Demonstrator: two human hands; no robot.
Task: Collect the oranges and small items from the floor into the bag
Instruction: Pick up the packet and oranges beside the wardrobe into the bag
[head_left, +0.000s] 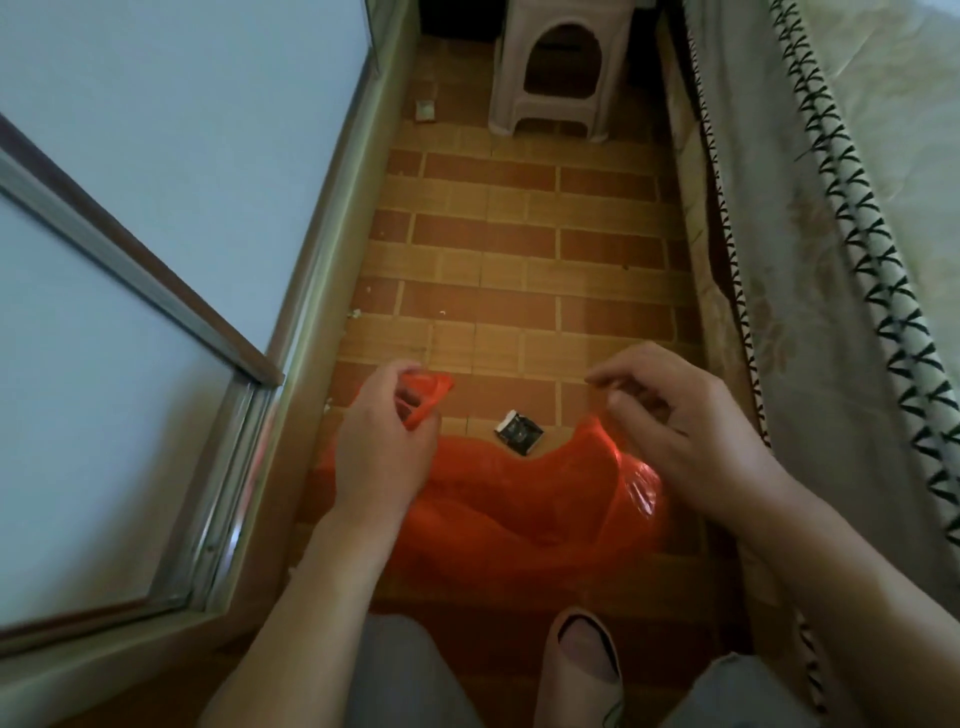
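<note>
Both grips are on the bag (498, 499): the left hand (382, 441) curls its fingers round one orange handle at centre-left of the frame, and the right hand (685, 426) pinches the opposite edge of the thin plastic at centre-right, though blur leaves that contact less certain. Held between them, the bag's mouth sags low over the brick-patterned floor (519, 249). No oranges are visible on the floor; whether any lie inside the bag cannot be told. Outstanding items, by my judgement: a small dark packet (519, 431) lying just beyond the bag's mouth, and a small pale item (425, 110) far up the floor near the plastic stool (556, 73). Collection appears incomplete. Both forearms reach forward and down from the lower frame, wrists level, hands well apart.
</note>
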